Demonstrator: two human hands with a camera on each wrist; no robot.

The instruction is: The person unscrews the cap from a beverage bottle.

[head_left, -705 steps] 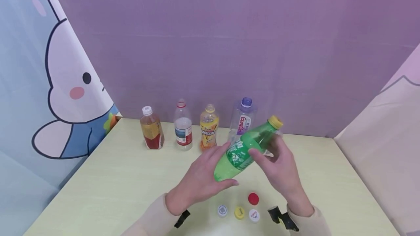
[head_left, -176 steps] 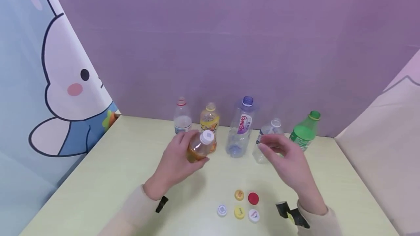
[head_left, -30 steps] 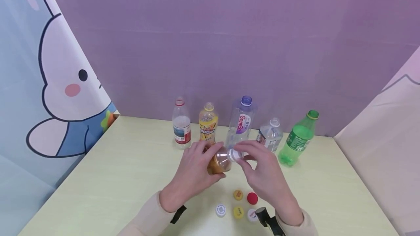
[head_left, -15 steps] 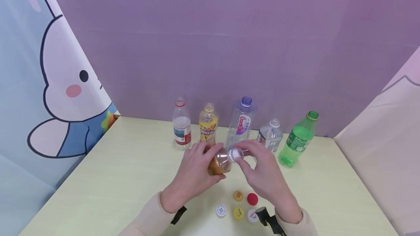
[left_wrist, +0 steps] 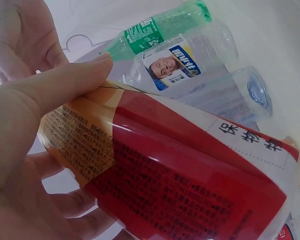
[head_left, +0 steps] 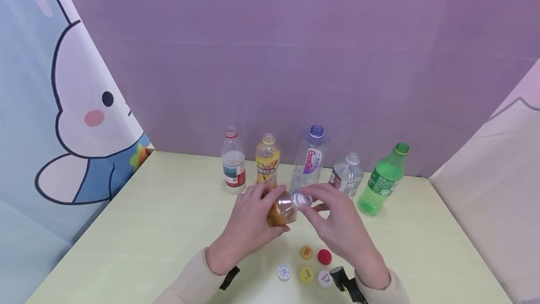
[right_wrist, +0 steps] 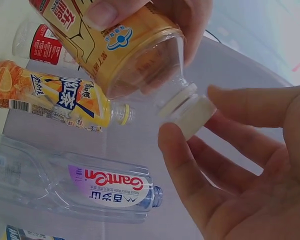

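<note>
My left hand [head_left: 246, 229] grips a tea bottle [left_wrist: 180, 170] with a red and gold label, tilted with its neck toward the right. In the right wrist view its clear shoulder narrows to a white ring. A white cap [right_wrist: 197, 117] sits at the mouth, a narrow gap showing between ring and cap. Thumb and index finger of my right hand [head_left: 341, 224] pinch that cap; the other fingers are loosely bent beneath. Below the hands lie loose caps: an orange cap [head_left: 306, 252], a red cap [head_left: 324, 257], a yellow cap [head_left: 306, 275] and two white ones.
Uncapped bottles stand along the back: a red-ringed bottle [head_left: 234, 168], an orange-labelled bottle [head_left: 267, 163], a tall Ganten bottle [head_left: 310, 161], a short clear bottle [head_left: 348, 175] and a green bottle [head_left: 381, 179]. A purple cloth [head_left: 295, 60] hangs behind the table [head_left: 147, 229].
Earlier the green bottle was in my hands; it now stands at right, and an orange cap has joined the others. The tea bottle was lifted from the left; lately my right fingers shift slightly on its cap.
</note>
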